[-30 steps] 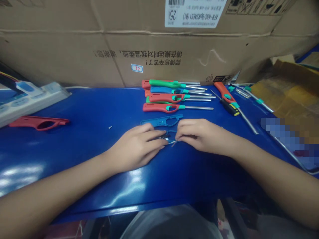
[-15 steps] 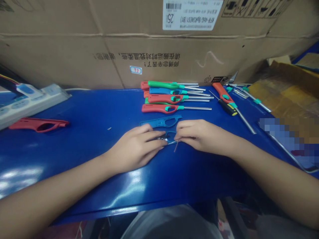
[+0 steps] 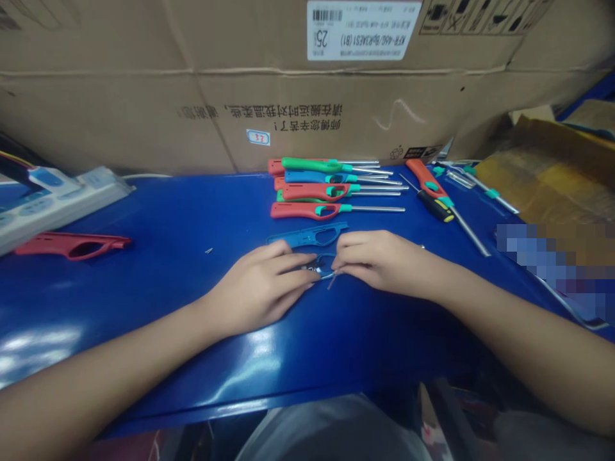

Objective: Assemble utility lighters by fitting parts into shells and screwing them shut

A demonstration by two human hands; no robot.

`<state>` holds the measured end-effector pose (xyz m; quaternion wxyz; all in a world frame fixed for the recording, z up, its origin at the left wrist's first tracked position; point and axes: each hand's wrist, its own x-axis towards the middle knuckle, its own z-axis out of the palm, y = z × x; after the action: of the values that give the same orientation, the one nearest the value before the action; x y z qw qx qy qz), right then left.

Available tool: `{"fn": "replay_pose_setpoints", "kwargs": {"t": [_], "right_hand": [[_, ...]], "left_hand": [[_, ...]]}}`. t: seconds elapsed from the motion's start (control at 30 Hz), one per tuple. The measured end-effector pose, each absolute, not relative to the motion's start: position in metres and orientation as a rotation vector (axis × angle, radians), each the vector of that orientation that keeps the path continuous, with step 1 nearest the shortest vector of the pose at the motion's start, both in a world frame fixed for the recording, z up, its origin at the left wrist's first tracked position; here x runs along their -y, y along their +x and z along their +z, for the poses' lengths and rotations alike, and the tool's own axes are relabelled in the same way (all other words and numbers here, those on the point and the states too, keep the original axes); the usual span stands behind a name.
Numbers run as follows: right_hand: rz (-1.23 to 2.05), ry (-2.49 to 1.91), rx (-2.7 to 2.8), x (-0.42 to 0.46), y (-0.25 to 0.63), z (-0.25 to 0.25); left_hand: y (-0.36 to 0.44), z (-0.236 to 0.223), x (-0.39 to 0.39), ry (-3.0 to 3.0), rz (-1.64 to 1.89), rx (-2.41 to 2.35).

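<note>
Both my hands rest on the blue table (image 3: 158, 282), fingertips meeting over a blue lighter shell half (image 3: 325, 265) that they mostly hide. My left hand (image 3: 262, 285) lies over its handle end with fingers pressed down on it. My right hand (image 3: 379, 259) pinches the shell's front end, where a thin dark wire sticks out below the fingers. A second blue shell half (image 3: 307, 235) lies just behind the hands. Behind that is a stack of several finished long-nozzle lighters (image 3: 317, 189) in red, green and blue.
A red shell half (image 3: 72, 244) lies at the far left by a white power strip (image 3: 57, 198). A tiny screw (image 3: 208, 250) sits left of centre. A black-and-yellow screwdriver (image 3: 444, 208) and metal tubes lie at the right. A large cardboard box (image 3: 288, 83) walls off the back.
Hardly anything has moved. The thin wire under my right fingers dropped lower half a second ago and has tucked back a little; the view shifted slightly.
</note>
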<state>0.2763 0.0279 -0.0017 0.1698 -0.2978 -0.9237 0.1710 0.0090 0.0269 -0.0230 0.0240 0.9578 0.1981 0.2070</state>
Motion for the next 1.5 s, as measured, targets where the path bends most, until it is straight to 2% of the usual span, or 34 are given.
{"fn": "replay_pose_setpoints", "kwargs": {"t": [0.27,0.6,0.87,1.0,1.13,1.23,1.4,1.5], "right_hand": [[0.494,-0.939,2.575,-0.027,0.272,-0.002],[0.797,-0.896,2.530,-0.026,0.285,0.010],[0.778,-0.814,2.599,-0.023,0.285,0.014],[0.568,-0.975,2.454,-0.028,0.292,0.017],[0.128,-1.481,2.328,-0.041,0.316,0.026],[-0.059,-1.908,2.199,-0.057,0.343,0.030],[-0.109,-2.201,1.839,-0.086,0.404,0.021],[-0.151,-2.037,1.712,-0.098,0.450,0.013]], "left_hand": [[0.009,-0.022,-0.027,2.970,0.619,-0.647],[0.007,-0.023,-0.027,2.926,0.613,-0.644],[0.007,-0.020,-0.027,2.885,0.630,-0.654],[0.005,-0.018,-0.028,2.868,0.634,-0.665],[0.004,-0.018,-0.029,2.847,0.628,-0.686],[0.003,-0.018,-0.028,2.829,0.646,-0.684],[0.003,-0.017,-0.027,2.815,0.613,-0.724],[0.003,-0.016,-0.026,2.812,0.584,-0.732]]}}
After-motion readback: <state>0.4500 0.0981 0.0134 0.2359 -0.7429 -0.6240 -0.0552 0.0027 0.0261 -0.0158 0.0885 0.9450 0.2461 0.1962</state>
